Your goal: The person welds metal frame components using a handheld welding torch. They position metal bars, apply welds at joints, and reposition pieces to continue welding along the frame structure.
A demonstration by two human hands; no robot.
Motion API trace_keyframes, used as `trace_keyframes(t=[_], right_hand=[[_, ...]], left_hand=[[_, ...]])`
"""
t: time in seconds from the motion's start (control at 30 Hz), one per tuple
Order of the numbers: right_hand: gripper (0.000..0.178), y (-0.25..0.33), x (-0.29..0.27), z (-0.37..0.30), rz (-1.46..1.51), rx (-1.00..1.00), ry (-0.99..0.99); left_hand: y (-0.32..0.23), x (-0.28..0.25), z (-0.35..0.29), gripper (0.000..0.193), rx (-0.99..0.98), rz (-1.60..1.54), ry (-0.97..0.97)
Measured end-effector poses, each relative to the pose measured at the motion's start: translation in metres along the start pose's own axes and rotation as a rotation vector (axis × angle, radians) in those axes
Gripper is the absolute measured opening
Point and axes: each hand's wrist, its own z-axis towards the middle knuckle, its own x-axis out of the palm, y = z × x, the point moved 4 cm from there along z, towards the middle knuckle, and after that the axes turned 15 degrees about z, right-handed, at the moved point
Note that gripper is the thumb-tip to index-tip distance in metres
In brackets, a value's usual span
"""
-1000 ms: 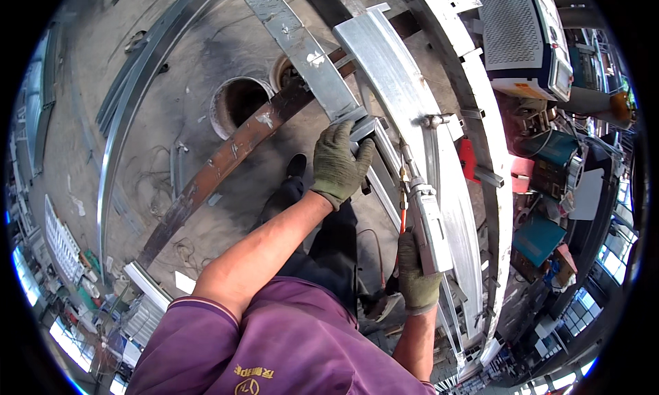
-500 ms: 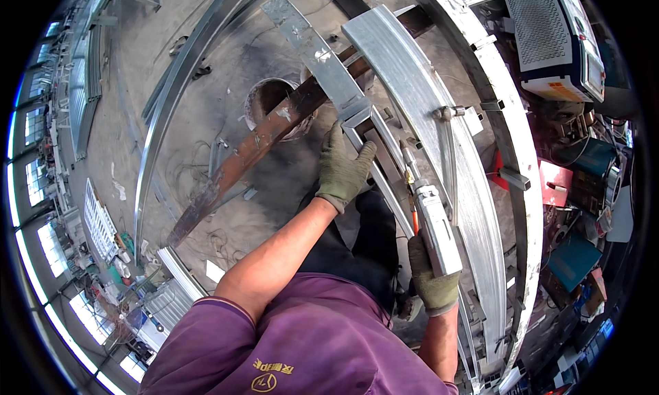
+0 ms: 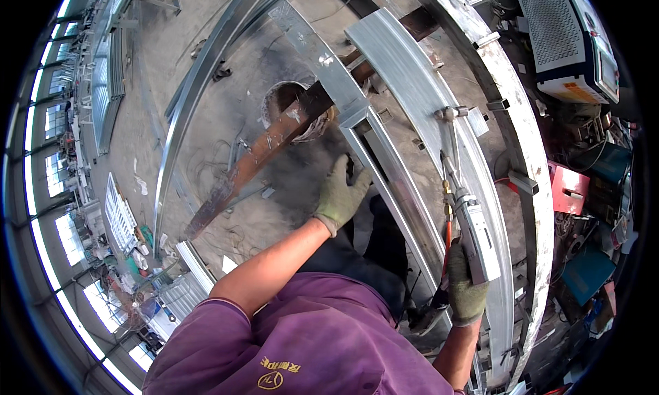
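Note:
My right hand [image 3: 467,295], in a dirty green glove, is closed around a welding gun [image 3: 478,238] with a grey boxy body, a narrow nozzle and an orange hose. The gun points away from me, over the curved silver channel [image 3: 422,69]. To the left, my gloved left hand [image 3: 340,197] holds nothing, fingers spread, beside a long steel frame of square tube [image 3: 405,167]; whether its thumb touches the frame I cannot tell. At the frame's far end a flat galvanized bar [image 3: 316,51] meets it at a corner.
A rusty beam [image 3: 250,165] runs under the bar, past a bucket [image 3: 269,106]. A clamp [image 3: 451,112] sits on the channel. A large curved rail [image 3: 525,127] arcs along the right. Beyond stand a machine with a perforated top [image 3: 549,24] and a red box [image 3: 568,189].
My left hand has come off the frame's corner and drawn nearer to me. My right hand has carried the welding gun rightward, away from the frame. The whole view has shifted slightly.

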Motion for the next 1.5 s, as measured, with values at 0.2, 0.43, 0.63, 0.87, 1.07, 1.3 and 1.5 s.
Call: trace_keyframes(t=[0.2, 0.43, 0.63, 0.87, 1.07, 1.3, 1.5], right_hand=[[0.018, 0.004, 0.025, -0.001, -0.087, -0.149, -0.040], [0.021, 0.018, 0.061, -0.018, 0.013, -0.136, -0.414], [0.034, 0.070, 0.152, -0.019, 0.267, -0.177, -0.777], [0.039, 0.108, 0.243, -0.009, 0.312, -0.175, -0.763], [0.043, 0.088, 0.334, -0.030, 0.504, 0.113, -0.637], [0.042, 0.090, 0.392, -0.029, 0.547, 0.204, -0.457], [0.035, 0.081, 0.415, -0.019, 0.539, 0.193, -0.462]], left_hand=[[-0.020, -0.030, -0.041, 0.030, -0.014, -0.061, 0.315], [-0.061, -0.007, -0.080, 0.048, 0.356, -0.507, 1.131], [-0.062, -0.047, -0.079, 0.050, 0.583, -0.656, 1.286], [-0.012, -0.157, 0.010, 0.051, 0.686, -0.302, 0.970], [0.060, -0.228, 0.052, 0.050, 0.657, 0.064, 1.024], [0.079, -0.293, 0.080, 0.038, 0.580, 0.195, 1.017], [0.095, -0.308, 0.098, 0.034, 0.613, 0.253, 0.980]])
